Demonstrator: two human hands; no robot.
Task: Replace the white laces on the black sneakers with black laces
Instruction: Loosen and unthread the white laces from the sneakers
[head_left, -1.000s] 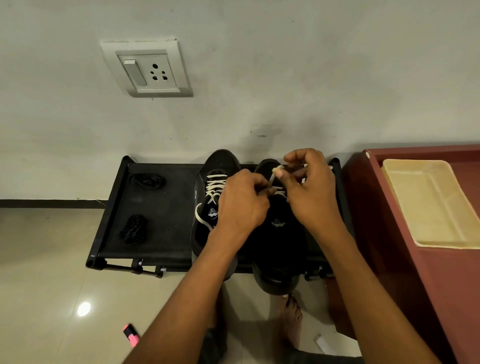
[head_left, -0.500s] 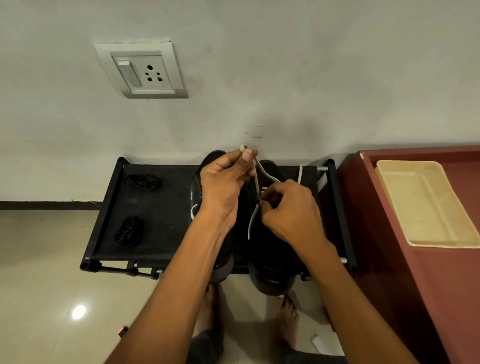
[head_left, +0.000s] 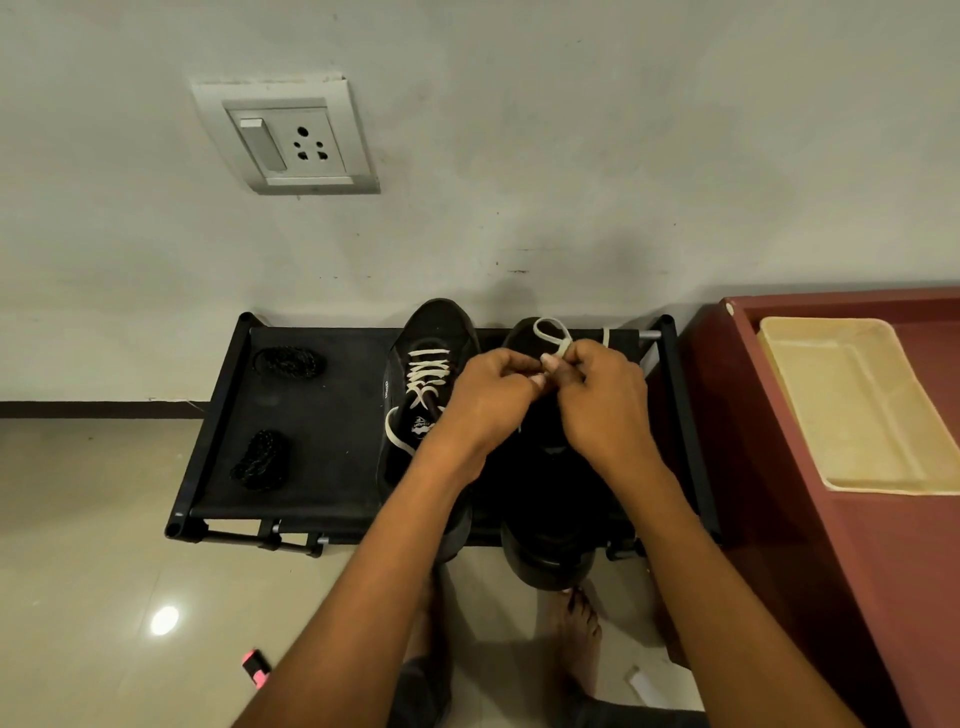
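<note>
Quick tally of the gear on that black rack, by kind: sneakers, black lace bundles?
Black sneakers: 2, left sneaker and right sneaker
Black lace bundles: 2, far bundle and near bundle
Total: 4

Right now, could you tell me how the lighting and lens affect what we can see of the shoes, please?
Head view: dim, greenish light; the right sneaker is so dark that its eyelets vanish, while the white lace and the left sneaker's lacing stand out. A glare spot shines on the floor tiles. Wide-angle distortion bows the rack and tilts the wall socket.
</note>
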